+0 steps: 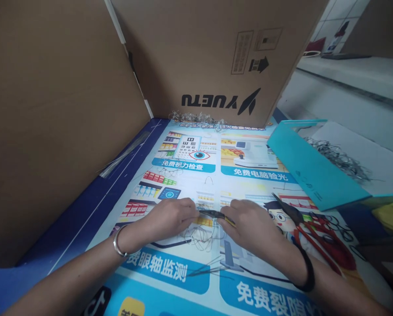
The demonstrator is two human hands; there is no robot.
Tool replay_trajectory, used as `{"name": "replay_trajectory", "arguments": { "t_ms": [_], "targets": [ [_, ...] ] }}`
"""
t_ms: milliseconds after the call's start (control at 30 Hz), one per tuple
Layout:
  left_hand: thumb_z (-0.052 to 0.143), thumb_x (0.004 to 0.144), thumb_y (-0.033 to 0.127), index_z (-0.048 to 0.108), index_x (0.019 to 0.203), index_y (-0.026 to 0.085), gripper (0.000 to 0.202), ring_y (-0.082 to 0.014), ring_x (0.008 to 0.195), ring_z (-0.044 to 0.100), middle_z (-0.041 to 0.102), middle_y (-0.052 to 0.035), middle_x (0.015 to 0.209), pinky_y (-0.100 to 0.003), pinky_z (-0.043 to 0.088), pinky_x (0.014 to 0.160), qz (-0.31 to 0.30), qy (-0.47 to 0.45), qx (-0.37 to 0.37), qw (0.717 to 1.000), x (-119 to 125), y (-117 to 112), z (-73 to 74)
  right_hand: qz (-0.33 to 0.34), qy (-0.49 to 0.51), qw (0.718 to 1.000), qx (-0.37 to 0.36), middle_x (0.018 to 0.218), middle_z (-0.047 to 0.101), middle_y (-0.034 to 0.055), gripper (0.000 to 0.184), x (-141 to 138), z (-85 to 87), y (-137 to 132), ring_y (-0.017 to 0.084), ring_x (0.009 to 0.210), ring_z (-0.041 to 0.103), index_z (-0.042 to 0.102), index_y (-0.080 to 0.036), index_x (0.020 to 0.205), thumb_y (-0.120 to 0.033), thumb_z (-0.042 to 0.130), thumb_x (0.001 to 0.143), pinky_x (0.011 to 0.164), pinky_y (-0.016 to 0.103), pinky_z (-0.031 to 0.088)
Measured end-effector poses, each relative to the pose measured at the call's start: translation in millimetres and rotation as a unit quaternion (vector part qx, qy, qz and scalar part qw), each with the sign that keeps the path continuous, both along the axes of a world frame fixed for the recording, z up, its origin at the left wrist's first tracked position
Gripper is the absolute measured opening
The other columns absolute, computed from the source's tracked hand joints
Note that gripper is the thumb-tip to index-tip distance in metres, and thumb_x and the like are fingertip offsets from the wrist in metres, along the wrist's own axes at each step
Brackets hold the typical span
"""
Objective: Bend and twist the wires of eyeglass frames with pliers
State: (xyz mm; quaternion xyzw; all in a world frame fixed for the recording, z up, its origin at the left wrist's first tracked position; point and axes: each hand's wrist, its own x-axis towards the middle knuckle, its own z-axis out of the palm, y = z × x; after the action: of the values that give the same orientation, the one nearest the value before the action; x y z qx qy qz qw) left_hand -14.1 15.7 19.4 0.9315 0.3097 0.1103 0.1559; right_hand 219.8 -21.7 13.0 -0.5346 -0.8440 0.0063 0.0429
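My right hand (249,221) is closed around a pair of pliers (212,213) with dark, narrow jaws and a bit of yellow on the handle. The jaws point left, right up to the fingertips of my left hand (175,215). Those fingers are pinched together on a thin wire at the jaws' tip; most of it is hidden by the fingers. Just below, loose loops of thin wire (201,237) lie on the printed sheet (218,184). Several straight wires (206,271) rest nearer to me.
Red-handled scissors (303,226) lie right of my right hand. Beyond them a turquoise box (298,169) holds a heap of bent wires (339,158). Tall cardboard panels (212,57) stand left and behind, with tangled wire pieces (196,117) at the back and a straight bundle (126,154) at left.
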Motion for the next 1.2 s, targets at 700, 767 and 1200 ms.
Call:
{"name": "replay_trajectory", "arguments": {
  "t_ms": [700,767,1200],
  "targets": [
    [0.055,0.086,0.027,0.066,0.083,0.018,0.014,-0.0135,0.073,0.059,0.066,-0.0018,0.081,-0.024,0.041,0.064,0.077,-0.03,-0.025,0.996,23,8,-2.8,0.038,-0.033,0.99,0.134,0.07,0.056,0.0049,0.017,-10,-1.3,-9,0.019,0.068,0.047,0.059,-0.021,0.075,-0.029,0.05,0.086,0.06,0.032,0.02],
    [0.055,0.086,0.025,0.066,0.08,0.019,0.014,-0.0137,0.074,0.059,0.066,-0.001,0.079,-0.026,0.04,0.066,0.055,-0.029,-0.001,0.998,24,8,-3.3,0.041,-0.037,0.987,0.148,0.07,0.056,0.0049,0.013,-10,-1.3,-11,0.02,0.068,0.047,0.058,-0.02,0.075,-0.027,0.053,0.084,0.061,0.032,0.02],
    [0.055,0.079,0.015,0.061,0.072,0.017,0.01,-0.0092,0.06,0.051,0.06,0.003,0.065,-0.023,0.037,0.062,0.078,-0.075,-0.057,0.992,13,13,-1.7,0.052,-0.011,0.991,0.122,0.073,0.057,0.0044,0.013,-4,5.0,-7,0.02,0.071,0.047,0.06,-0.021,0.077,-0.029,0.053,0.084,0.063,0.032,0.022]
  ]
}}
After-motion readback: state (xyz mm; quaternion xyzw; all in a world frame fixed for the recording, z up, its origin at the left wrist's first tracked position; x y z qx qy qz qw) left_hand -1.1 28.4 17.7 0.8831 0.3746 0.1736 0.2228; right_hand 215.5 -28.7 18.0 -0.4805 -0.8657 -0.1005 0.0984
